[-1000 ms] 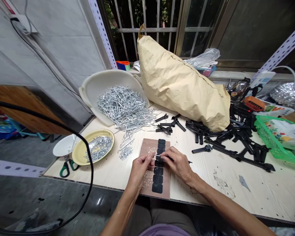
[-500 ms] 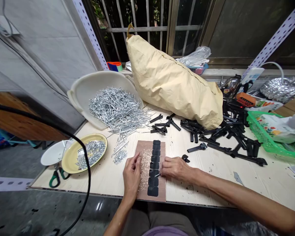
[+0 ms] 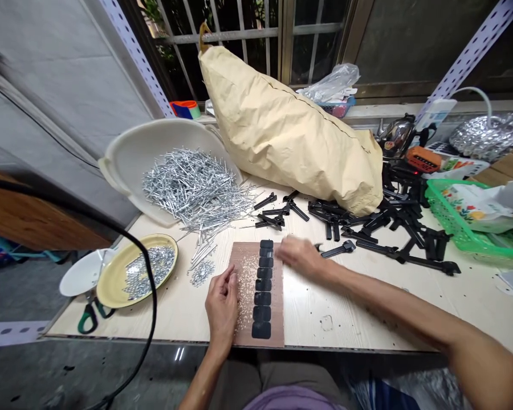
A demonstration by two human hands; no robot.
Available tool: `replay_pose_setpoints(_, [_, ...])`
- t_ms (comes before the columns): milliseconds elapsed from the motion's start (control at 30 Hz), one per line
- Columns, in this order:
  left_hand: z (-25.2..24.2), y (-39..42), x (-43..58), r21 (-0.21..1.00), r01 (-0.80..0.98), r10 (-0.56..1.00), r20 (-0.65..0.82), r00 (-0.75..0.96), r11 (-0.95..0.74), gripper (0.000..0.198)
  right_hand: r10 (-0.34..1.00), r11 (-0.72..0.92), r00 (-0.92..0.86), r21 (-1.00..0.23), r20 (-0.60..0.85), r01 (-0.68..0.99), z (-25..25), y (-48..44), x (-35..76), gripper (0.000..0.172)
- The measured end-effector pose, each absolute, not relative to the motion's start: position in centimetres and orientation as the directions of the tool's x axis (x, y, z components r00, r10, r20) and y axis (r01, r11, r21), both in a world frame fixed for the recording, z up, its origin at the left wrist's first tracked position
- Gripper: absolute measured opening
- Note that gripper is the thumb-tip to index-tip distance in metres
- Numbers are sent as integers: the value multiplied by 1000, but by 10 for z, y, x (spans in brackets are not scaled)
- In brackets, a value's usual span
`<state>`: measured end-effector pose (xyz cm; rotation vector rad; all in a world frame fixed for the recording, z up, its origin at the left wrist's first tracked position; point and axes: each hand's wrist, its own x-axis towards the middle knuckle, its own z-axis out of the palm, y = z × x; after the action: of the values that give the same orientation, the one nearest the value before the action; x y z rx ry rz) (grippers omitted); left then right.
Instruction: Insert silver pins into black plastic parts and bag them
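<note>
A small brown board (image 3: 276, 319) lies at the table's near edge with a row of several black pads (image 3: 263, 283) down its middle and fine shiny bits to their left. My left hand (image 3: 222, 304) rests on the board's left edge, fingers curled and pinched on something I cannot make out. My right hand (image 3: 298, 256) is blurred by motion at the board's upper right corner, close to a black plastic part (image 3: 338, 249) on the table.
A pile of silver pins (image 3: 192, 191) spills from a tipped cream basin (image 3: 145, 151). A yellow plate (image 3: 115, 276) of small metal bits, scissors (image 3: 88, 319) and a white dish (image 3: 80, 274) sit left. A tan sack (image 3: 290, 131), black plastic parts (image 3: 393, 228) and a green basket (image 3: 479, 242) lie behind and right.
My right hand has left the pad row and moved up and right toward the loose black parts. My left hand has dropped to the board's left edge. The view shifted left.
</note>
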<state>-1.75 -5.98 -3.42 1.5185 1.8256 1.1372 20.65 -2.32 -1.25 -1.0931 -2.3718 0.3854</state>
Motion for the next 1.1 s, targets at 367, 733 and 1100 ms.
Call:
replay_pose_setpoints(367, [-33,-60,-17,848,529,953,161,-255,-2,38,780,625,-541,-348,315,699,-28,10,213,27])
replay_pose_setpoints(733, [-31,-61,-17,846,532,962,133,-237,14,41,760,649,-573,-411,307,640,-29,-54,228,21])
replay_pose_setpoints(1100, [-30,-62,-16,833,551,956,198,-215,-49,37,853,457,-340,-253,395,853,-8,4,231,28])
